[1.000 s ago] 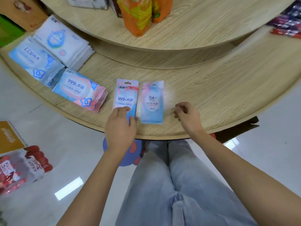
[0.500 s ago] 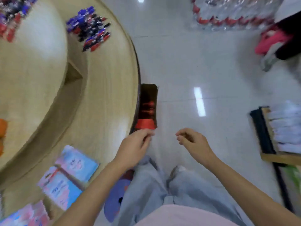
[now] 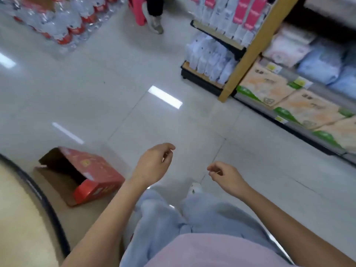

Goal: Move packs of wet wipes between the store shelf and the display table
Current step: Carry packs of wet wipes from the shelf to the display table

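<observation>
My left hand (image 3: 154, 163) hangs over the floor with loosely curled fingers and holds nothing. My right hand (image 3: 225, 175) is beside it, also loosely curled and holding nothing. The store shelf (image 3: 254, 47) stands at the upper right, with white and blue packs (image 3: 209, 58) on its low end tier and pink-topped packs (image 3: 244, 14) above. Only the round display table's wooden edge (image 3: 17, 214) shows, at the lower left. No wet wipe packs on the table are in view.
An open red cardboard box (image 3: 92, 174) lies on the floor next to the table. Tissue bundles (image 3: 308, 110) fill the shelf's low tier at right. Bottled water packs (image 3: 57, 22) are stacked at the upper left. Another person's legs (image 3: 154, 14) stand at the top.
The view has swung from the table and its wipe packs round to the aisle and the shelf. Both hands left the table and now hang over the floor, holding nothing.
</observation>
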Motion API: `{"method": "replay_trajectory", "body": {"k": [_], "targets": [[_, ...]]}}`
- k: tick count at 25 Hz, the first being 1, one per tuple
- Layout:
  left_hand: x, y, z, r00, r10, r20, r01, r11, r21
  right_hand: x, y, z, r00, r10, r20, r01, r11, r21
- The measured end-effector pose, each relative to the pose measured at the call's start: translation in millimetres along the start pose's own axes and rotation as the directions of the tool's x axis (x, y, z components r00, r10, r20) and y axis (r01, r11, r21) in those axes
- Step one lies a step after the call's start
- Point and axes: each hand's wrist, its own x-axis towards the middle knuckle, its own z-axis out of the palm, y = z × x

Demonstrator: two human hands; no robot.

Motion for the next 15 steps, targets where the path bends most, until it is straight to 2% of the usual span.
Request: {"method": "replay_trajectory", "body": {"k": [4, 7, 9, 13, 15], "targets": [[36.7, 72.7, 75.1, 0.970, 0.071, 0.234, -0.083, 0.996, 0.040, -5.7, 57.0, -94.1, 0.975, 0.088, -0.205, -0.070, 0.993, 0.092], [71.9, 118.6, 111.3, 0.908, 0.110, 0.404, -0.162, 0.982, 0.097, -7.5, 89.1, -158.3, 0.923, 0.150, -0.354, -0.090, 0.980, 0.180], [107.0, 151.0, 127.0, 0.876, 0.124, 0.467, -0.213, 0.967, 0.142, -5.8, 109.3, -194.5, 0.877, 0.196, -0.439, -0.095, 0.966, 0.241], [193.5, 229.3, 166.5, 0.833, 0.200, 0.517, -0.356, 0.907, 0.223, -6.2, 161.6, -250.5, 0.797, 0.351, -0.491, -0.200, 0.921, 0.333], [232.4, 275.2, 189.1, 0.780, 0.236, 0.580, -0.426, 0.879, 0.216, -10.5, 190.4, -272.9, 0.745, 0.452, -0.491, -0.305, 0.885, 0.352]]}}
